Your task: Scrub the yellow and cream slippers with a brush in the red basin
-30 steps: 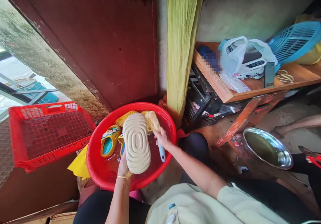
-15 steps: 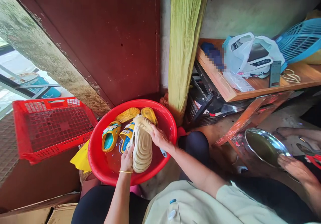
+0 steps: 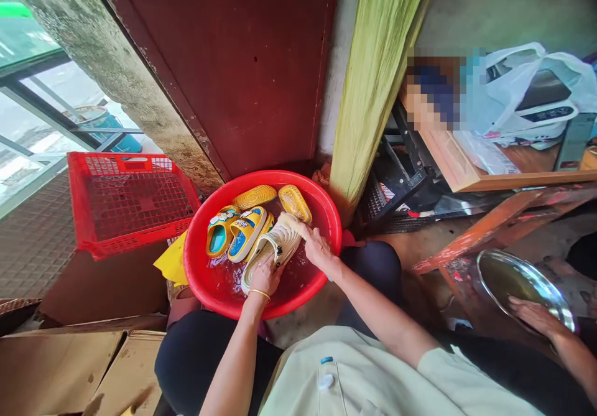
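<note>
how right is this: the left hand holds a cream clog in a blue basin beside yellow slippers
The basin is red, not blue, as the head view shows; the left hand holds a cream clog in it beside yellow slippers.

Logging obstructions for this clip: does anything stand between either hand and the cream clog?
Nothing visible blocks the left hand: it holds the cream clog near the heel. Between the right hand and the clog's toe is only the brush it grips.
</note>
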`<move>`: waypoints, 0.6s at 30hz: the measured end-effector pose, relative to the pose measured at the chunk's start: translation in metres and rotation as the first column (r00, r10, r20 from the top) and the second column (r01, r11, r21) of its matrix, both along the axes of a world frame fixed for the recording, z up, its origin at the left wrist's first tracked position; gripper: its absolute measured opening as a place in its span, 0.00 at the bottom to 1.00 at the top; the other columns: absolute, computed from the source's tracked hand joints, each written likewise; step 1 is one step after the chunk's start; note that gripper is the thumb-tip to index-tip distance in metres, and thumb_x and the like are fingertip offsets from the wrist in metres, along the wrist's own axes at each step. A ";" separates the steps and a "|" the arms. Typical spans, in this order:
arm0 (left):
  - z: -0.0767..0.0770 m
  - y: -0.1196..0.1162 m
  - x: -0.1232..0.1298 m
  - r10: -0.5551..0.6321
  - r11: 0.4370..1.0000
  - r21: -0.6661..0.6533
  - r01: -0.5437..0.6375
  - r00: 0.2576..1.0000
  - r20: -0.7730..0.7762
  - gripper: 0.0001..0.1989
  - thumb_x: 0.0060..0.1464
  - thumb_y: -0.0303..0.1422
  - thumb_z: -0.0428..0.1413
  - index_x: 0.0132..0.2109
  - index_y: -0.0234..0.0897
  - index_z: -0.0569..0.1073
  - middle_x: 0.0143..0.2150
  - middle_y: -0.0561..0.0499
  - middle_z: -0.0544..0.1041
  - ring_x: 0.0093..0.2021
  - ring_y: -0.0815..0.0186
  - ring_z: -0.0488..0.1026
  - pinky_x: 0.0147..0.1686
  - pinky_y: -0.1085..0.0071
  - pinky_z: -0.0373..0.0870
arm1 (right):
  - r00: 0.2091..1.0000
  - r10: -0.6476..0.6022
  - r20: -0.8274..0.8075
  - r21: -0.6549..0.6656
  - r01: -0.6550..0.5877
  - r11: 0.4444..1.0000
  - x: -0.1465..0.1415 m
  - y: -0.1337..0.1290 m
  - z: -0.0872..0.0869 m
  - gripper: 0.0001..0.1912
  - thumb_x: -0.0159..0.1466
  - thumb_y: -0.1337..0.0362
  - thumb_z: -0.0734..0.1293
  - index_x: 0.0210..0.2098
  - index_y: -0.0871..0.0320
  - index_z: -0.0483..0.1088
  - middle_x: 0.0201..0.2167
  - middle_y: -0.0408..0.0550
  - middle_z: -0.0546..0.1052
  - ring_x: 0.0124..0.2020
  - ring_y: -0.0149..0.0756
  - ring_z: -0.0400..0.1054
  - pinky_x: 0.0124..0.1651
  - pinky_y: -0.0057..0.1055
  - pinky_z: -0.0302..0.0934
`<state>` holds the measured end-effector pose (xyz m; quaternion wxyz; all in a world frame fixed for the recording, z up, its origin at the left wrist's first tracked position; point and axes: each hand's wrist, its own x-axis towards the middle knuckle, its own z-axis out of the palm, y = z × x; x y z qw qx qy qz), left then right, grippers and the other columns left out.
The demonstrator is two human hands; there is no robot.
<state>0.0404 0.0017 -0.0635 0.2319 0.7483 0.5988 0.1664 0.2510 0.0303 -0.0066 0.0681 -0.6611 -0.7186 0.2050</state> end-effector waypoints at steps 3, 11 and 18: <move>-0.003 0.000 -0.003 0.022 0.997 -0.067 -0.031 0.991 -0.132 0.24 0.59 0.30 0.53 0.61 0.33 0.71 0.64 0.37 0.72 0.67 0.51 0.66 0.66 0.51 0.61 | 0.988 0.145 0.052 -0.070 -0.141 0.987 -0.004 -0.028 0.008 0.39 0.66 0.71 0.59 0.74 0.51 0.46 0.55 0.62 0.72 0.43 0.46 0.74 0.47 0.39 0.65; 0.002 0.000 -0.010 -0.050 0.989 -0.144 0.024 0.982 -0.183 0.27 0.56 0.26 0.53 0.63 0.39 0.72 0.70 0.41 0.65 0.71 0.50 0.60 0.68 0.47 0.56 | 1.000 0.024 -0.004 -0.018 -0.025 1.000 0.013 -0.002 0.007 0.29 0.72 0.67 0.54 0.72 0.54 0.53 0.51 0.59 0.75 0.48 0.46 0.73 0.50 0.38 0.65; 0.006 -0.014 -0.005 -0.081 0.992 -0.110 0.059 0.975 -0.208 0.28 0.55 0.23 0.51 0.62 0.39 0.74 0.69 0.41 0.66 0.71 0.51 0.60 0.68 0.47 0.52 | 0.990 0.061 -0.130 0.118 -0.045 0.992 -0.005 0.019 0.000 0.27 0.71 0.69 0.55 0.68 0.59 0.58 0.49 0.57 0.77 0.51 0.47 0.72 0.54 0.39 0.65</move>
